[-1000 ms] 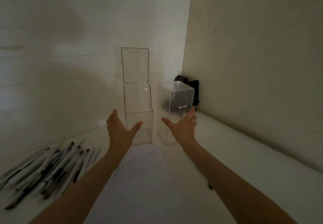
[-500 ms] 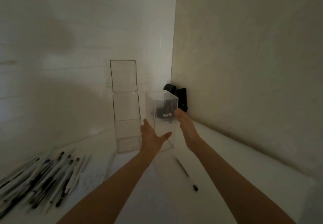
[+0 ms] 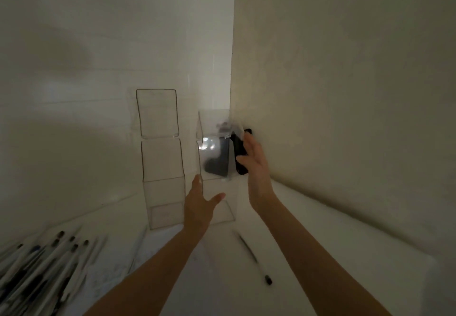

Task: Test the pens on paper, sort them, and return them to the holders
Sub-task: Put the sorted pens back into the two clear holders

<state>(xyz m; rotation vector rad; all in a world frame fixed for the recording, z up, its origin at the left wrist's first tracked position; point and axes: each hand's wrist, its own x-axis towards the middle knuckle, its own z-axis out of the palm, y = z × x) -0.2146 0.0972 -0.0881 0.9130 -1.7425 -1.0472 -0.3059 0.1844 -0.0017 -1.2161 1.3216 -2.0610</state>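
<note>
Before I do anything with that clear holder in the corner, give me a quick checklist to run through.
1. Hands free of pens: ok, the left hand and right hand are open and hold nothing.
2. Grip on the corner holder: cannot tell whether either hand touches it.
3. Corner holder's lid: cannot tell, it is blurred.
4. Tall holder open: ok, its flap stands up.
5. Single pen out of the way: ok, it lies on the table in front of the corner holder, apart from both hands.
6. Pens returned: not ok, the pile of pens lies on the table.
</note>
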